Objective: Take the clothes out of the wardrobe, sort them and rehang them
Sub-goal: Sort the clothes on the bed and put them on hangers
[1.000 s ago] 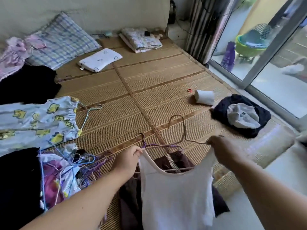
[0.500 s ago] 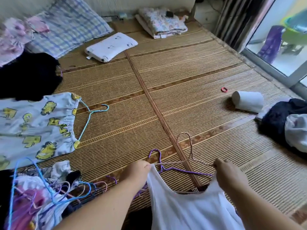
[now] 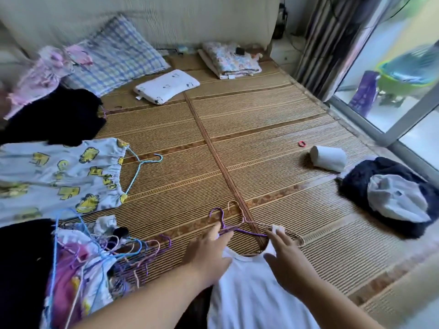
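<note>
A white tank top point(image 3: 249, 295) lies flat on the woven mat point(image 3: 261, 129) at the bottom middle. A purple wire hanger point(image 3: 222, 222) and a beige one point(image 3: 240, 211) stick out past its neckline. My left hand point(image 3: 209, 248) rests with fingers spread on the top's left shoulder, fingertips touching the purple hanger. My right hand point(image 3: 282, 252) lies flat on the right shoulder, and the strap's end shows just beyond its fingertips. Neither hand closes around anything.
A pale garment with yellow cartoons point(image 3: 59, 176) on a blue hanger point(image 3: 140, 162) lies at the left, black cloth point(image 3: 52, 115) behind it. Tangled hangers and clothes point(image 3: 95, 257) sit lower left. At the right are a paper roll point(image 3: 329, 159), a dark bundle point(image 3: 380, 193) and a glass door point(image 3: 392, 129).
The white top, held up by its straps a second ago, has come down onto the mat. Both hands have let go and spread flat on it. The view has tilted.
</note>
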Available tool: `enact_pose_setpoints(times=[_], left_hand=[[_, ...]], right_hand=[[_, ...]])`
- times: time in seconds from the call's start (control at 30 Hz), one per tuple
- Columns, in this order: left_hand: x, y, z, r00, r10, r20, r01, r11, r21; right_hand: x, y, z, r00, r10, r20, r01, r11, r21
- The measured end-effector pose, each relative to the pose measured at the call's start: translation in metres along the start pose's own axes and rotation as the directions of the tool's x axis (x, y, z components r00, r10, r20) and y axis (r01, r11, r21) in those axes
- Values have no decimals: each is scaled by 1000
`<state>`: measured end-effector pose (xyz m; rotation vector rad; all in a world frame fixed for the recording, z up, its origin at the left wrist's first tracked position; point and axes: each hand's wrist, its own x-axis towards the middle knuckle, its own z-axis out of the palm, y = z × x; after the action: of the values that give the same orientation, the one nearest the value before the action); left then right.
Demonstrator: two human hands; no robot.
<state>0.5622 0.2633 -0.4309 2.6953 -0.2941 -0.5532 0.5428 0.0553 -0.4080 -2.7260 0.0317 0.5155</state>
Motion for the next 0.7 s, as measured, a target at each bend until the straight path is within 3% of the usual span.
enact_pose_setpoints(times=[0.13,0.23,0.43,0.7], left_hand=[[-90,5,-11,993,65,-98,-63,998,30],[-174,-2,-19,988,50,-146,-51,999,-9],[-321,-47,-22,993,-45,-107,45,999,-4],[-429,-131,-55,953,-231,-198,224,973,-57]], right_hand=[[-82,-35,-10,996,-74,44,78,993,-93],[-150,-72,-10,989,-150,-5,147,975,-165],[-248,-153,26,974,-219,55,220,975,-23],[-290,-260,84,933,-328,150,330,944,12]])
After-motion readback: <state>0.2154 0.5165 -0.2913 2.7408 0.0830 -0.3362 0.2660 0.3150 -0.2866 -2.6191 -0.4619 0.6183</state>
